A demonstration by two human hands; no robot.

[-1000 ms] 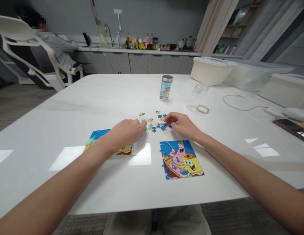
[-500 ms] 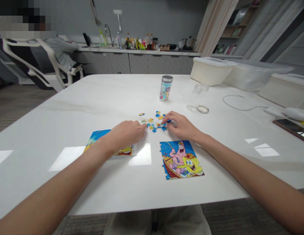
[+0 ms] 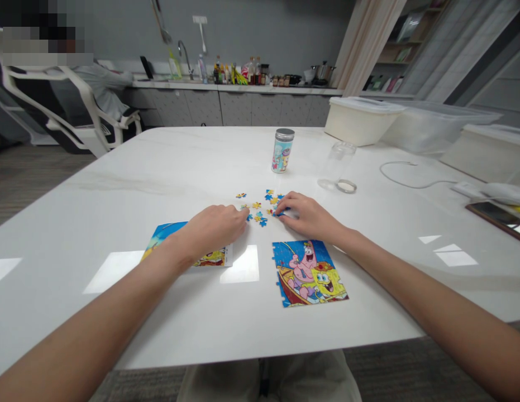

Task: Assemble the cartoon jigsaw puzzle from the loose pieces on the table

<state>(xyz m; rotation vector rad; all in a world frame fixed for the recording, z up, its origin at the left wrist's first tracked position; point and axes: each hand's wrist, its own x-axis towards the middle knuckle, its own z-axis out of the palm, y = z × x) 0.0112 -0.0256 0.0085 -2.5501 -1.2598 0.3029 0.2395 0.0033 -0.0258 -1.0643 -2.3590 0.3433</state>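
Note:
Loose jigsaw puzzle pieces [image 3: 257, 205], blue and yellow, lie scattered in the middle of the white table [image 3: 192, 167]. My left hand [image 3: 220, 223] is closed at their left side, a blue puzzle piece [image 3: 249, 217] at its fingertips. From the right, my right hand [image 3: 305, 213] pinches at another blue piece, mostly covered by the fingers. Nearer to me is a joined puzzle section [image 3: 312, 273] with a pink starfish and a yellow sponge character, its left edge knobbed. A printed picture sheet [image 3: 165, 234] lies partly hidden under my left forearm.
Behind the pieces stands a cartoon-printed can [image 3: 282, 151] with a silver lid. A clear jar [image 3: 341, 162] and a metal-rimmed lid [image 3: 347, 186] are right of it. Storage boxes [image 3: 362, 120], a white cable [image 3: 414, 177] and a phone [image 3: 498, 218] occupy the right side. A person sits far left.
My left hand has shifted slightly left, and a blue piece at its fingertips has moved with it. My right fingers have drawn closer together and moved a little left among the pieces.

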